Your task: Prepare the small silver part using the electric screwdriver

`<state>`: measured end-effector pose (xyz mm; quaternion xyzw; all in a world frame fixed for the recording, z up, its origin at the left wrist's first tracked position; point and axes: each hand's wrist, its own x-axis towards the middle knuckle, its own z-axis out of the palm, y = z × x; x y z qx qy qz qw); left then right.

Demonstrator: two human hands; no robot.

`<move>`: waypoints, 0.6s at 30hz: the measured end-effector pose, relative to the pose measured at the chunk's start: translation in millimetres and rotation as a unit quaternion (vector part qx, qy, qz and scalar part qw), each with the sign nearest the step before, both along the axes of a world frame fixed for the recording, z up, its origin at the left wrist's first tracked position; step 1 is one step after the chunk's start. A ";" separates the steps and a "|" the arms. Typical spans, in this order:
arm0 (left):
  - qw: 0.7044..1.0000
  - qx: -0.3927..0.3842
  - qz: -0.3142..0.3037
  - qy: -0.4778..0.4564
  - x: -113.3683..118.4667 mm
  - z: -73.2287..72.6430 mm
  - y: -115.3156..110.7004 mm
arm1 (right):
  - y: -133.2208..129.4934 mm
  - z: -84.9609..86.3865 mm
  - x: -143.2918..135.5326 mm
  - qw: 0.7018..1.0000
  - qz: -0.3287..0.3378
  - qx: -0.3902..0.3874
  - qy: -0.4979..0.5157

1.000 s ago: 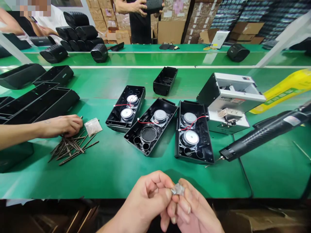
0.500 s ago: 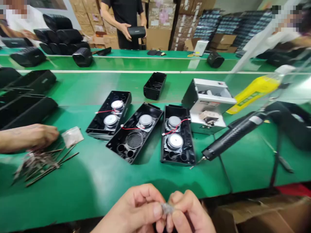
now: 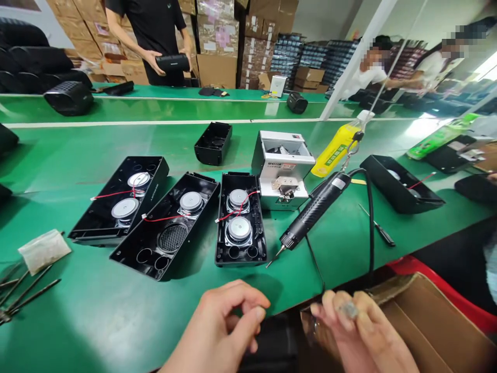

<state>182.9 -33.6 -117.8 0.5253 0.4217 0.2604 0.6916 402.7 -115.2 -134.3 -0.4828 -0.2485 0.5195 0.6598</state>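
Note:
My right hand (image 3: 365, 331) pinches a small grey crumpled piece (image 3: 348, 310) between thumb and fingers, above a brown cardboard box at the table edge. To its left, my left hand (image 3: 225, 326) has thumb and forefinger tips together; anything between them is too small to make out. Three open black speaker housings lie beyond my hands. The right one (image 3: 248, 207) and the left one (image 3: 104, 212) each hold two round speaker drivers. In the middle housing (image 3: 155, 241) sits one driver, beside a bare round grille. Red wires trail over all three.
An electric screwdriver (image 3: 312, 212) hangs slanted beside a screw feeder (image 3: 285, 171). Behind are a yellow bottle (image 3: 337, 150) and a small black housing (image 3: 213, 142). A screwdriver (image 3: 382, 233), another housing (image 3: 404, 189) and the cardboard box (image 3: 435, 316) are right. A person across holds a black speaker (image 3: 173, 63).
My hands have come apart; the grey piece has gone rightward with my right hand. The view has turned right, and the other person's hand at the left is out of sight.

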 end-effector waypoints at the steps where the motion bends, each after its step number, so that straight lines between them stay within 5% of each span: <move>1: 0.997 0.070 -0.013 0.027 8.4 0.1 1.8 | 8.8 1.1 7.9 0.999 -0.010 0.000 -0.031; 4: 0.966 0.240 -0.029 0.087 31.4 -3.2 3.8 | 46.8 3.8 16.9 0.996 -0.042 -0.009 -0.075; 7: 0.953 0.284 -0.029 0.107 40.2 -8.3 3.2 | 88.3 4.1 11.7 0.997 -0.027 0.028 -0.071; 12: 0.948 0.286 0.004 0.142 38.2 -10.2 1.4 | 127.7 -0.2 -4.5 0.996 -0.020 0.077 -0.030; 18: 0.975 0.159 0.053 0.143 50.5 -5.3 1.4 | 121.2 6.5 -2.2 0.990 -0.082 0.109 0.030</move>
